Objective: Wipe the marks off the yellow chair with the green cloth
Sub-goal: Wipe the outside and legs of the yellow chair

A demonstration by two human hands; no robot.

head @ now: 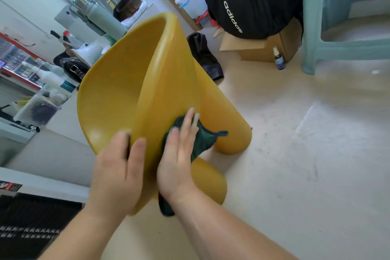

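The yellow chair (135, 82) is a rounded plastic shell with thick round legs, standing on the floor in the middle of the head view. My left hand (118, 173) grips the near edge of its backrest, thumb on the outer side and fingers curled over the rim. My right hand (179, 154) lies flat with straight fingers on the outer side of the backrest and presses the green cloth (202, 141) against it. The cloth sticks out to the right of my fingers and below my wrist. No marks show on the visible yellow surface.
A black backpack (242, 0) sits on a cardboard box (263, 46) at the back, with a small spray bottle (279, 59) beside it. A pale green plastic stool (346, 48) stands at the right. Shelves with bottles and boxes fill the left side. Bare beige floor (306, 154) lies to the right.
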